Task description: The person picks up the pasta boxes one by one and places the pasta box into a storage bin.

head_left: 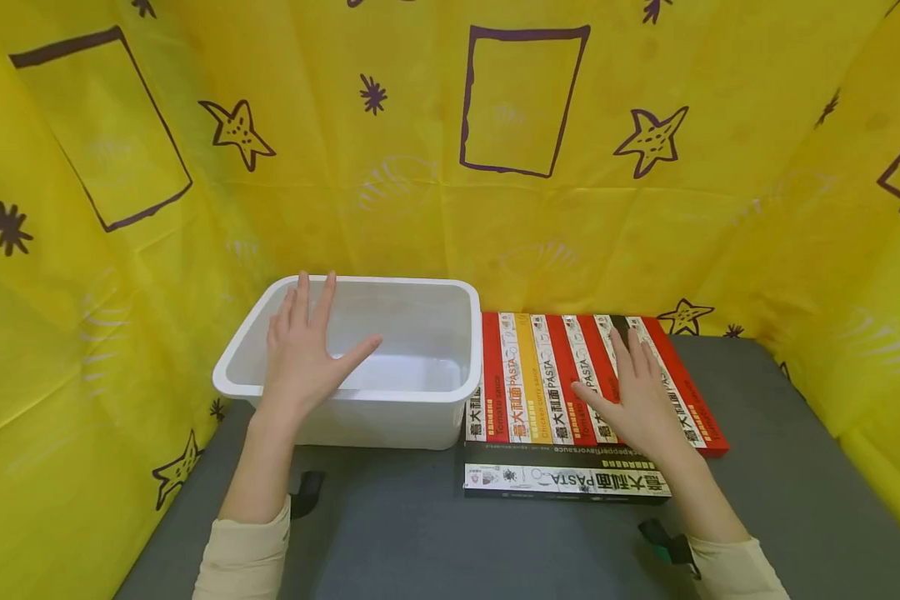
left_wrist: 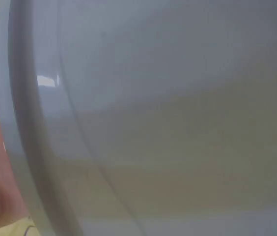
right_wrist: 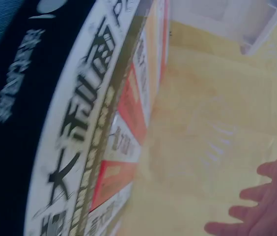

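Fingers splayed wide: left hand (head_left: pixel 300 358) at one white tub (head_left: pixel 390 425), wearer's eleven o'clock; right hand (head_left: pixel 640 396) by pasta boxes (head_left: pixel 547 383), one o'clock, count unclear.

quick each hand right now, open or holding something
Left hand: open, holding nothing, near the white rectangular plastic tub.
Right hand: open, holding nothing, near the flat multicoloured pasta boxes.

We note a dark grey tabletop (head_left: pixel 450 550); directly on it we see a white tub (head_left: pixel 390 423), upright; just right of it, a row of PASTA boxes (head_left: pixel 560 375); across their near ends, a black-and-white box (head_left: pixel 532 479).
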Demonstrator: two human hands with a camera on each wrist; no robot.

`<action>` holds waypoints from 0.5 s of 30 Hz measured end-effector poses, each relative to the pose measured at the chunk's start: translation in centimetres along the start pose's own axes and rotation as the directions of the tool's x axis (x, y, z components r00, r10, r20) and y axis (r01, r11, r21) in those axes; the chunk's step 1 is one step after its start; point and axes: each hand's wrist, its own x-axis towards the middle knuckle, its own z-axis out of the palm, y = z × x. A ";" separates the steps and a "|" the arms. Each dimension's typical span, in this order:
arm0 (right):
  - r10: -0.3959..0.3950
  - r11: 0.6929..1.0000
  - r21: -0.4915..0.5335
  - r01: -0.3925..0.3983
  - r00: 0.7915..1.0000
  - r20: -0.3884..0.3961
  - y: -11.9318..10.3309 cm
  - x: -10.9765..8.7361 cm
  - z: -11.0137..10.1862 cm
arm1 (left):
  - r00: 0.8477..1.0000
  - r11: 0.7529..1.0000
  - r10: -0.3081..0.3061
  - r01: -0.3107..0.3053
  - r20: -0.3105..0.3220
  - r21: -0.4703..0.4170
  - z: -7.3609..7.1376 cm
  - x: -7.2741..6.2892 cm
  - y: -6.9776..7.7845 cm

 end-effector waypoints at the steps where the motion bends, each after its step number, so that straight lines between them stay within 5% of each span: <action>1: 0.002 1.000 0.023 -0.002 1.000 0.014 0.2 -0.1 0.0 | 1.000 1.000 0.004 -0.004 -0.006 -0.021 -0.1 0.0 -0.2; 15: -0.132 0.988 0.105 0.114 0.975 0.177 3.2 -2.4 0.0 | 0.999 0.977 -0.005 -0.002 -0.033 -0.214 -2.3 -1.4 -4.0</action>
